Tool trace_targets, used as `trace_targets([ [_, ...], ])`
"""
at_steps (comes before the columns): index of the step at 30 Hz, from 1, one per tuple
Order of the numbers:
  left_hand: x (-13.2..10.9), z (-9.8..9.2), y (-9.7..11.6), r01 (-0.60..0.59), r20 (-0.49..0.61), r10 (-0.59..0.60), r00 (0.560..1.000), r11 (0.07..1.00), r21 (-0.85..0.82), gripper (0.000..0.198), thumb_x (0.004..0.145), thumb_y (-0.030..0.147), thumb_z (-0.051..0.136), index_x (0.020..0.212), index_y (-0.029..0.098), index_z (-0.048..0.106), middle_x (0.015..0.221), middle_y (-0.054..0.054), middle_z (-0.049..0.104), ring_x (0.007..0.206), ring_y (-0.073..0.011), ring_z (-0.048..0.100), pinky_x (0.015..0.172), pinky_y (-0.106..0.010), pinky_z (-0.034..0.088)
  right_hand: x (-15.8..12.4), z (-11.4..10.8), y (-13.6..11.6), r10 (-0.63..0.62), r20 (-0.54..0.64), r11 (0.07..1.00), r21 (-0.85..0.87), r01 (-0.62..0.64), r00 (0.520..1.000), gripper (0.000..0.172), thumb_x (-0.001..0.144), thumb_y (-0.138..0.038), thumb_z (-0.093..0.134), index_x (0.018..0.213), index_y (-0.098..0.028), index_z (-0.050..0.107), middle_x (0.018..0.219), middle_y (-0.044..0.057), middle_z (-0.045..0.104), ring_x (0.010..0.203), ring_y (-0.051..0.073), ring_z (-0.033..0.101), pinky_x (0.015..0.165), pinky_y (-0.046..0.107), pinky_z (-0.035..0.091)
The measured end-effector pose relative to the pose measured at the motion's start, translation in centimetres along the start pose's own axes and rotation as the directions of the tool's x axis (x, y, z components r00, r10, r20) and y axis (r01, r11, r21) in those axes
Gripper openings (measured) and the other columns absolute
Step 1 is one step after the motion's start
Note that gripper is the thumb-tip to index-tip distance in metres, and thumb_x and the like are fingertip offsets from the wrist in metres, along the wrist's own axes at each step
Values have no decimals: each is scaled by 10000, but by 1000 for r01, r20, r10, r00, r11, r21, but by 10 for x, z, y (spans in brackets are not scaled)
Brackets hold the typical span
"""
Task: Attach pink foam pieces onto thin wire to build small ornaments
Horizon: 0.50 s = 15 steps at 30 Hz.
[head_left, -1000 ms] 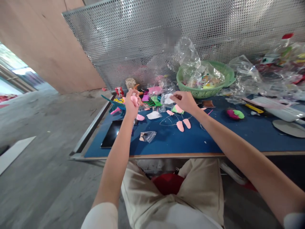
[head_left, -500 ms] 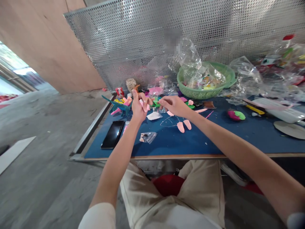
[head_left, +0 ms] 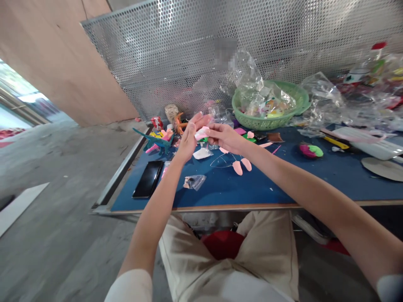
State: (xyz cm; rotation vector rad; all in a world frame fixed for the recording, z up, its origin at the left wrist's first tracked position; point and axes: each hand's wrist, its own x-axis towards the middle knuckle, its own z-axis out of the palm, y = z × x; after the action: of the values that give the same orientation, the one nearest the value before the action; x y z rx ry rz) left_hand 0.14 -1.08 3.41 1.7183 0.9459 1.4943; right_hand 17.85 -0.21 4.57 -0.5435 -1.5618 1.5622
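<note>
A small pink-and-white piece of soft modelling clay (head_left: 202, 133) is between my two hands, above the far half of the table. My left hand (head_left: 188, 143) supports it from the left, with the thumb up beside it and the fingers stretched out behind. My right hand (head_left: 227, 138) pinches its right end between thumb and fingertips. Below them on the blue table lies a white lump in clear wrap (head_left: 203, 153). Flat pink oval pieces (head_left: 238, 167) lie nearer to me, by a thin looped clear strand (head_left: 217, 163).
A black phone (head_left: 147, 179) and a small clear bag (head_left: 194, 182) lie near the front. At left stands a teal dinosaur figure (head_left: 160, 141). A green basket (head_left: 267, 121) holds plastic wrappers; a yellow-and-black cutter (head_left: 338, 142) and a magenta-green lump (head_left: 311, 150) are right.
My right hand has come in to pinch the clay piece held in my left hand. The left fingers have straightened, and the piece now shows between both hands.
</note>
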Motion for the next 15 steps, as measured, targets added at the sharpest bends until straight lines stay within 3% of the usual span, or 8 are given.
trace_targets([
  [3,1,8,-4,-50,80,60,995,991,-124,676,981,769,408,1402,284,622,1462,-99,653,1394,-274,588,1094,-426,539,-3,-4,3,-65,-52,996,-57,62,997,515,716,-578,892,999,-227,644,840,-13,657,702,116,615,670,290,573],
  [7,0,10,-9,119,92,-104,990,977,-177,709,955,788,445,1206,203,756,1276,-152,744,1237,-286,695,1000,-440,601,-11,-15,7,-229,-183,963,-187,195,956,528,690,-540,910,1042,-237,657,1001,15,716,824,147,683,766,325,617],
  [11,-3,7,-10,167,193,-146,970,981,-102,631,799,673,778,1227,209,771,1159,-95,787,1081,-244,745,973,-420,609,-19,-28,10,-347,-222,905,-334,263,911,472,729,-508,887,1048,-221,693,1066,48,746,989,211,715,938,413,619],
  [15,-7,9,-6,78,154,-80,985,997,19,602,747,542,868,1227,191,776,1097,-94,805,947,-208,747,866,-352,606,-30,-27,11,-345,-216,896,-365,252,914,501,746,-499,872,1127,-218,709,1093,67,765,1018,242,734,972,459,612],
])
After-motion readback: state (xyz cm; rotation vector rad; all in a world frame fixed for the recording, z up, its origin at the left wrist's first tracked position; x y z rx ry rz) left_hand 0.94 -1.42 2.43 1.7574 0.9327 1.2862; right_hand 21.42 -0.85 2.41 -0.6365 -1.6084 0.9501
